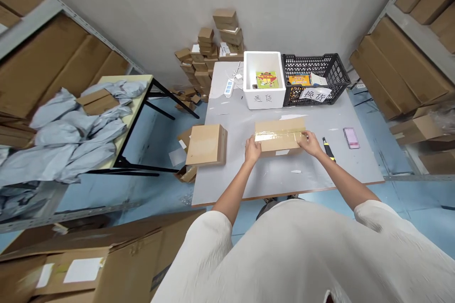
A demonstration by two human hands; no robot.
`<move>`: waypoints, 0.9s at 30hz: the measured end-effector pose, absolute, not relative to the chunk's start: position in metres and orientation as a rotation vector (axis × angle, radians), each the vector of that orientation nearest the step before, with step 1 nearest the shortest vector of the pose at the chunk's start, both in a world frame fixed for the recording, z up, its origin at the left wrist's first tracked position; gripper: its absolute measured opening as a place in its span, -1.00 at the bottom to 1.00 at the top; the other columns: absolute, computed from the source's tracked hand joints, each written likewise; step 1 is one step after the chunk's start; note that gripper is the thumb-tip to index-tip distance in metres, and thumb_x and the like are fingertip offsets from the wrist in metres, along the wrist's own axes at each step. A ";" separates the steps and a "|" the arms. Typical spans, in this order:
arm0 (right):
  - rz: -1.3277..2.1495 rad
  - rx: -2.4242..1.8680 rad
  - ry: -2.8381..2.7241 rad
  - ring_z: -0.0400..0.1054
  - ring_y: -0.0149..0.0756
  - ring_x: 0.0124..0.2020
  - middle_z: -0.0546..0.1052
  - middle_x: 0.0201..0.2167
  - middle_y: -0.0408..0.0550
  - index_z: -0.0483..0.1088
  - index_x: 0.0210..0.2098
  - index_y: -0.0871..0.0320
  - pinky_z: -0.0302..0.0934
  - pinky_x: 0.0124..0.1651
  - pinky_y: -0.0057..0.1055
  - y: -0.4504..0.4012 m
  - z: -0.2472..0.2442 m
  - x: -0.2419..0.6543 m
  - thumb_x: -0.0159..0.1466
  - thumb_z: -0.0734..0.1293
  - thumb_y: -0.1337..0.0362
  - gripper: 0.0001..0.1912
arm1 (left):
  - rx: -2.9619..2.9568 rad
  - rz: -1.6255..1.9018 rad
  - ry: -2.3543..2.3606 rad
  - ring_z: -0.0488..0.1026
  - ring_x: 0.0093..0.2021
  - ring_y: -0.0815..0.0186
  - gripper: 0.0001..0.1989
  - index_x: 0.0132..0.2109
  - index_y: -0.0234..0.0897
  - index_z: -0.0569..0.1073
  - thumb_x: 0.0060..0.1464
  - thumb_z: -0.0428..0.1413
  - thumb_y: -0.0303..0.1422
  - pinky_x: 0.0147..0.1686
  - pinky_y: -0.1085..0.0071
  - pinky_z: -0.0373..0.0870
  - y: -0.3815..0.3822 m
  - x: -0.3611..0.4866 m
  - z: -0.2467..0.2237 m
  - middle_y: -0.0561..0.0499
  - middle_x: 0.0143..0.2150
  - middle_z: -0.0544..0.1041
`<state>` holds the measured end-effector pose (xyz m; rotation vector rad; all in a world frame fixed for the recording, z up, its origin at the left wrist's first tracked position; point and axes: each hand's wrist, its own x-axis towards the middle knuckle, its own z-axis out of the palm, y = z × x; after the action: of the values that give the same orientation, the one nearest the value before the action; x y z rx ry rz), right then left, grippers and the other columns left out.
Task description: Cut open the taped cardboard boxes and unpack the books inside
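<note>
On the table (355, 165) before me, a box (280, 128) lies between my left hand (252, 150) and my right hand (310, 144). Behind it stand a tub (274, 104) and, right of that, a crate (291, 97). Right of my right hand lie a knife (329, 149), then a phone (351, 138). A carton (206, 146) sits at the table's left edge.

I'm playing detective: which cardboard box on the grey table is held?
The long, taped cardboard box between the left hand and right hand; the squarer box at left is untouched.
</note>
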<state>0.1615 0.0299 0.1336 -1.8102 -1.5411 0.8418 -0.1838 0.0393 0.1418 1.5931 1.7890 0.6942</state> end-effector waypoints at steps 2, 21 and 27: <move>0.900 -1.758 -1.514 0.46 0.04 0.17 0.48 0.27 0.14 0.48 0.21 0.05 0.34 0.36 0.11 0.030 0.131 0.166 0.14 0.50 0.04 -0.35 | 1.657 0.711 1.833 0.33 0.45 -0.14 -0.38 0.49 -0.22 0.31 0.33 0.07 -0.34 0.42 -0.11 0.29 0.035 -0.178 0.152 -0.36 0.41 0.39; 0.835 -2.734 -1.452 0.47 0.13 0.27 0.50 0.29 0.29 0.41 0.37 0.16 0.39 0.21 -0.11 -0.007 0.047 0.306 0.36 0.44 0.10 -0.36 | 2.187 0.410 1.868 0.28 0.52 -0.07 -0.48 0.47 -0.22 0.42 0.51 -0.11 -0.31 0.55 -0.09 0.14 0.009 -0.133 0.139 -0.30 0.48 0.40; 0.775 -2.754 -1.653 0.37 0.13 0.33 0.40 0.32 0.29 0.32 0.38 0.18 0.35 0.25 -0.09 -0.010 0.036 0.307 0.47 0.35 0.11 -0.44 | 2.188 0.389 1.909 0.28 0.52 -0.06 -0.48 0.49 -0.20 0.41 0.51 -0.10 -0.34 0.55 -0.10 0.14 0.008 -0.131 0.132 -0.30 0.49 0.40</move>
<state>0.3072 -0.0098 0.0356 -2.7544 -1.6533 0.7746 -0.1311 0.0083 0.1318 2.1881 1.9086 0.3895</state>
